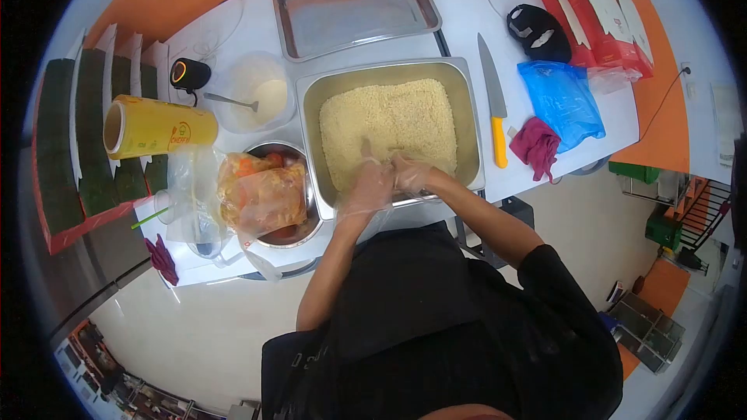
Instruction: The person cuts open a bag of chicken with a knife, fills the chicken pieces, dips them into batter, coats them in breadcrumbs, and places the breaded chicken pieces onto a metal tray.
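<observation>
A deep steel pan (471,109) holds pale yellow crumbs (389,113). Over the front part of the crumbs are both my hands, each in a clear plastic glove. My left hand (370,187) is at the pan's front edge, its fingers reaching down to the crumbs. Close beside it on the right is my right hand (409,174), fingers bent toward the left one. Whatever the fingers hold, if anything, is too small and blurred to make out. Left of the pan, a plastic bag with orange pieces (268,196) rests on a steel bowl (313,222).
An empty steel tray (354,12) lies behind the pan. To the right are a yellow-handled knife (495,101), a blue bag (560,101) and a maroon cloth (534,146). On the left stand a yellow film roll (161,126), a tub with a spoon (268,97) and a black cup (190,74).
</observation>
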Tool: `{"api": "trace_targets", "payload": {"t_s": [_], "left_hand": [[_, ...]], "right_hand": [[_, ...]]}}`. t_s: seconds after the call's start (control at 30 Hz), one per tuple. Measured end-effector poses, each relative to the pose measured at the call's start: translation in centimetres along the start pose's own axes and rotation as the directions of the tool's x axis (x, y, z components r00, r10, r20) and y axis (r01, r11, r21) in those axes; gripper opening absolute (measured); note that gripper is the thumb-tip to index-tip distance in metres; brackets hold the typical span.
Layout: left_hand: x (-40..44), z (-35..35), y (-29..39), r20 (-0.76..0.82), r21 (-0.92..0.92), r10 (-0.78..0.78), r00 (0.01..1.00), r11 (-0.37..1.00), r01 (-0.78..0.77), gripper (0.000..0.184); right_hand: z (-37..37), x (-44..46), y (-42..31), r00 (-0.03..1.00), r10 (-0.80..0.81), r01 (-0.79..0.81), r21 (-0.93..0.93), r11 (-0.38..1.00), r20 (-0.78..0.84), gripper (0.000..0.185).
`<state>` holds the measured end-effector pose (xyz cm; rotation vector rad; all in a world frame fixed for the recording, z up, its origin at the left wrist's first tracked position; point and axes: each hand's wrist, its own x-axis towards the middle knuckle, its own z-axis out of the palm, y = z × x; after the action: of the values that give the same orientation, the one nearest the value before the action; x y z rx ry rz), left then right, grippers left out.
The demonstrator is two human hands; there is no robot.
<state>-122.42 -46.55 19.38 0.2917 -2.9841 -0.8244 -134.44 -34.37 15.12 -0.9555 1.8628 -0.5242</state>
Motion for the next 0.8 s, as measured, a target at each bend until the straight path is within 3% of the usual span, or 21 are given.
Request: {"api": "trace_targets", "payload": {"t_s": [0.03,0.07,0.17,0.2,0.27,0.3,0.37,0.43,0.5,0.57,0.67,0.7,0.73,0.8], "left_hand": [[0.2,-3.2,2.2,0.062,-0.205,-0.195,0.979,0.957,0.204,0.073],[0.5,-6.0,3.7,0.160,-0.384,-0.366,0.917,0.833,0.400,0.069],[0.8,-10.1,4.7,0.117,-0.514,-0.308,0.944,0.795,0.323,0.066],[0.7,-10.2,4.3,0.115,-0.426,-0.330,0.937,0.836,0.346,0.069],[0.4,-10.1,3.2,0.106,-0.238,-0.365,0.925,0.894,0.380,0.076],[0.3,-9.8,2.8,0.141,-0.172,-0.394,0.908,0.894,0.415,0.080],[0.2,-8.7,1.8,0.201,-0.039,-0.458,0.866,0.879,0.474,0.090],[-0.1,-6.4,1.1,0.156,0.030,-0.430,0.889,0.902,0.431,0.091],[-0.4,-5.3,0.9,0.196,0.006,-0.447,0.873,0.890,0.455,0.094],[0.0,-5.9,1.4,0.319,-0.100,-0.487,0.813,0.836,0.540,0.101],[0.4,-6.4,2.4,0.337,-0.117,-0.401,0.852,0.880,0.460,0.092],[0.0,-3.5,0.5,0.140,0.012,-0.160,0.977,0.987,0.160,0.092],[-0.8,1.9,-3.0,-0.018,0.193,0.139,0.990,0.972,-0.133,0.092],[-0.6,4.5,-4.2,-0.046,0.170,0.212,0.976,0.965,-0.202,0.089]], "right_hand": [[0.7,0.4,1.3,0.998,0.048,-0.052,0.108,0.993,0.044,0.033],[-0.9,-0.9,-0.6,0.995,0.095,-0.086,0.218,0.972,-0.032,0.034],[-8.7,-6.5,-9.7,0.951,0.229,-0.091,0.519,0.850,-0.208,0.037],[-9.8,-6.7,-10.0,0.933,0.256,-0.055,0.602,0.796,-0.254,0.039],[-11.5,-6.4,-9.0,0.886,0.352,-0.280,0.258,0.925,-0.300,0.044],[-12.0,-6.4,-8.7,0.857,0.388,-0.388,0.070,0.919,-0.339,0.047],[-9.7,-7.2,-7.5,0.930,0.069,-0.191,-0.313,0.930,-0.362,0.047],[-7.4,-7.1,-7.1,0.969,0.036,-0.132,-0.394,0.910,-0.243,0.045],[-4.9,-5.5,-7.9,0.964,0.264,-0.266,-0.199,0.943,-0.037,0.042],[-2.4,-3.9,-8.1,0.996,0.073,-0.081,-0.243,0.967,-0.042,0.038],[-0.2,-1.9,-5.8,0.994,-0.099,0.084,-0.231,0.969,-0.052,0.037],[-0.4,-1.9,-5.9,0.993,-0.103,0.090,-0.208,0.974,-0.053,0.035],[-0.7,-2.1,-5.9,0.993,-0.105,0.093,-0.185,0.978,-0.057,0.034],[-1.4,-2.0,-5.4,0.994,-0.104,0.099,-0.176,0.979,-0.015,0.033]]}}
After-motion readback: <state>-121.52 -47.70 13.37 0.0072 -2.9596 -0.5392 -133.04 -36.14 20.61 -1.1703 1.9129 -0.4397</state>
